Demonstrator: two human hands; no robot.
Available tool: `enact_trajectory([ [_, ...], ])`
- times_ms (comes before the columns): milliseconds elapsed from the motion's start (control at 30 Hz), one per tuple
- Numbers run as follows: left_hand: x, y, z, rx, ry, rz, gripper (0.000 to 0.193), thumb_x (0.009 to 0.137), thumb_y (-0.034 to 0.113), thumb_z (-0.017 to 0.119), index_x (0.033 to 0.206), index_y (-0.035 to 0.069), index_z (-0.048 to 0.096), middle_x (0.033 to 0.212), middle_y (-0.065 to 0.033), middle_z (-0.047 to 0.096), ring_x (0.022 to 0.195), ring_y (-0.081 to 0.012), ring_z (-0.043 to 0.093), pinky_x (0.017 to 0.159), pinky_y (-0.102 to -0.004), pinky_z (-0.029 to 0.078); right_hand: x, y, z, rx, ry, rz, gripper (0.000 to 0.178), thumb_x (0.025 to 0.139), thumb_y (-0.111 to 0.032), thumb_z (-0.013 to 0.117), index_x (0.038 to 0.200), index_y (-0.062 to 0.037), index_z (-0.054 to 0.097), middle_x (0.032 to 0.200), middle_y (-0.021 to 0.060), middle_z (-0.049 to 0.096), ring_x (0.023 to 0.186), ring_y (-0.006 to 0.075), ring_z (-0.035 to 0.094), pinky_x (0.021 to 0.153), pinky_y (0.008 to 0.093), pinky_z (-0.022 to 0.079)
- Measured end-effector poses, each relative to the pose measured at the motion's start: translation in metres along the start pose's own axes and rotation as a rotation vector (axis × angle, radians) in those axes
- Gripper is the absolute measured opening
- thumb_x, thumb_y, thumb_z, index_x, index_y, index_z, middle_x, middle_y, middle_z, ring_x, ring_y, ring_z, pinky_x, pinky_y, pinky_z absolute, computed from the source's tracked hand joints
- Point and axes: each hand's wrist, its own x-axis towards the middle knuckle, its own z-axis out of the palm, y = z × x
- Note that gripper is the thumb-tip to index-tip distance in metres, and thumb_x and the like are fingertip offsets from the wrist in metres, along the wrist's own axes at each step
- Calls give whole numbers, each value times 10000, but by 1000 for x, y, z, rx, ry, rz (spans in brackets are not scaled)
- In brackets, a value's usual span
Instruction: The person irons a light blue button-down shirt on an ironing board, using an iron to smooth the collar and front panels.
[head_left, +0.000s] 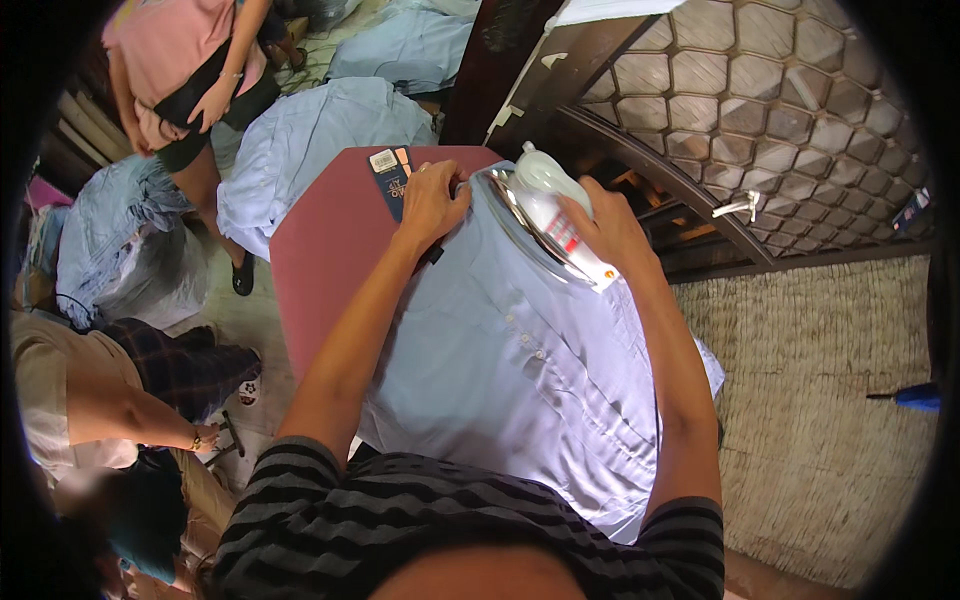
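A light blue button-up shirt (470,350) lies spread over a maroon-topped board (325,240), its row of buttons running down the middle. My right hand (610,235) is closed around the handle of a white clothes iron (548,185). The iron is tipped on its side at the shirt's far right, its shiny soleplate edge facing left. My left hand (432,205) is at the shirt's far edge, fingers bent and pinching the cloth; the fingertips are partly hidden. Beside it, a dark cardboard tag (388,185) with a pale label lies on the board.
Heaps of blue garments (320,140) lie beyond the board and at the left, some in clear plastic (160,285). One person in pink (180,50) stands far left; others sit near left. A dark lattice door (740,120) stands at right, above a woven-look floor (810,400).
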Motion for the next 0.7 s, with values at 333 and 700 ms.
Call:
enact_trajectory([
  [333,-8,-9,-5,25,82,-1,144,746,39,677,867,23,601,767,-125,601,770,-316,585,679,-429,473,23,3,0,80,-77,-6,424,961,-385,592,925,37,591,782,313,640,774,478,651,686,486,497],
  [700,-6,-9,-2,66,123,-35,105,747,16,687,847,19,656,842,-123,590,811,-301,599,680,-411,495,21,12,-1,73,-93,22,477,966,-431,570,934,45,579,839,323,648,835,494,645,735,499,496],
])
